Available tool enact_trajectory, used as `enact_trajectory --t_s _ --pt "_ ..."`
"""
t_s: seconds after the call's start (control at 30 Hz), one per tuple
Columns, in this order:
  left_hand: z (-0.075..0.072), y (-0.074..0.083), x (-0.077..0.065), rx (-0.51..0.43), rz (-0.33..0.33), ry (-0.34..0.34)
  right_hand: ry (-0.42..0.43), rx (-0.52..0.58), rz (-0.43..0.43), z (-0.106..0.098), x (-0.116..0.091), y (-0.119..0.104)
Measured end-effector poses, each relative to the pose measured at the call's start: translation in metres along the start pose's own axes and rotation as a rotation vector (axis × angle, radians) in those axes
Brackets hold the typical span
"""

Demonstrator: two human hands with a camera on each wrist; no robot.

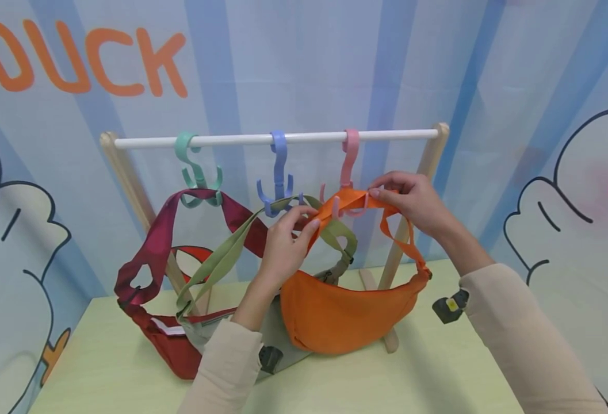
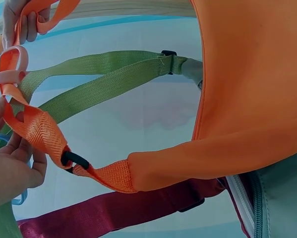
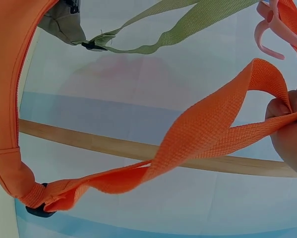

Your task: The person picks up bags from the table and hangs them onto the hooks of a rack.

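An orange waist bag (image 1: 347,316) hangs from the pink hook (image 1: 350,161), its strap (image 1: 352,200) lying across the prongs. My left hand (image 1: 289,238) pinches the strap just left of the hook; in the left wrist view its fingers (image 2: 24,148) lie against the webbing near a black buckle (image 2: 75,159). On the hook's right side my right hand (image 1: 412,198) grips the strap between thumb and fingers, and a loop of webbing (image 3: 203,129) droops from it toward the bag's right end. The orange bag partly covers a grey-green bag (image 1: 272,330) behind it.
A white rail (image 1: 231,140) on wooden posts carries a green hook (image 1: 195,167) and a blue hook (image 1: 279,161). The dark red bag's strap (image 1: 164,230) hangs on the green hook, the olive strap (image 1: 226,253) on the blue one. Below is a pale yellow table (image 1: 107,351).
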State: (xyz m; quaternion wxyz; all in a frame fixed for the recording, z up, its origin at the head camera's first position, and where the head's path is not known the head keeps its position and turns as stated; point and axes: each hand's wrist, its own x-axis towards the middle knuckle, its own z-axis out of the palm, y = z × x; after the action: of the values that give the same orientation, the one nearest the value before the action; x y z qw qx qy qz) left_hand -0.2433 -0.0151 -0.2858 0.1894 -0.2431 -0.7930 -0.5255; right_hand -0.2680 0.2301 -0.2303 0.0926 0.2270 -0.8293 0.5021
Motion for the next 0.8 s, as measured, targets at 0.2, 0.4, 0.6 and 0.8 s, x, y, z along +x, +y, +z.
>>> enact_trajectory --t_s 0.2,0.4,0.6,0.8 --pt "0.0000 -0.0006 0.0000 0.018 0.012 0.008 -0.006 -0.001 -0.010 0.0009 -0.0017 -0.0008" --pt "-0.0009 -0.0001 -0.0008 0.012 -0.004 -0.002 -0.013 -0.031 -0.053 0.0008 -0.0040 -0.0018" --pt "-0.0005 0.0001 -0.0015 -0.015 -0.007 -0.016 -0.040 -0.014 -0.092 -0.0008 -0.0073 -0.0035" --pt "0.0012 0.0008 -0.0012 -0.040 0.020 -0.034 -0.056 -0.017 -0.104 -0.0026 -0.0091 -0.0048"
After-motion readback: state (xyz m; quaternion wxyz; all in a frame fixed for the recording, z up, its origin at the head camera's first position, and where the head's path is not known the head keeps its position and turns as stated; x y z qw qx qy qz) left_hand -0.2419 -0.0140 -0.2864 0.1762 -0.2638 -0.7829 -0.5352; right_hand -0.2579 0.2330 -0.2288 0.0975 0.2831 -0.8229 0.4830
